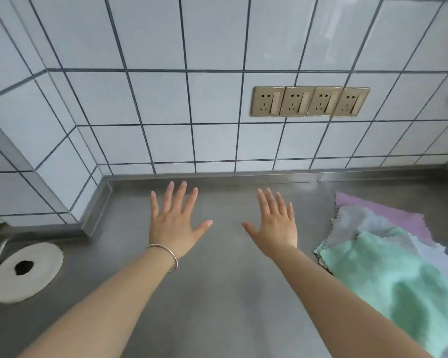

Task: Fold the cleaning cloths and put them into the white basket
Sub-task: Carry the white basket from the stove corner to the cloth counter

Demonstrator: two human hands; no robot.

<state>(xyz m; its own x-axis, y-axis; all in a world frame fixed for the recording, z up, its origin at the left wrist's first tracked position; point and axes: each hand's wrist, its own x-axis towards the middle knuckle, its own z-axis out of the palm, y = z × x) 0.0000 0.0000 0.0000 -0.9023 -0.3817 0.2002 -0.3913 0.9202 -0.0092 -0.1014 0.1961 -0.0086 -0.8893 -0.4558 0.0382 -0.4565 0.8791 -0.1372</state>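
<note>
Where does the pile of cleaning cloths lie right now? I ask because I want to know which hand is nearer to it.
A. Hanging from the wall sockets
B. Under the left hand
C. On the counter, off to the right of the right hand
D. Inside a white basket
C: the pile of cleaning cloths lies on the steel counter, to the right of the open right hand, which does not touch it.
</note>
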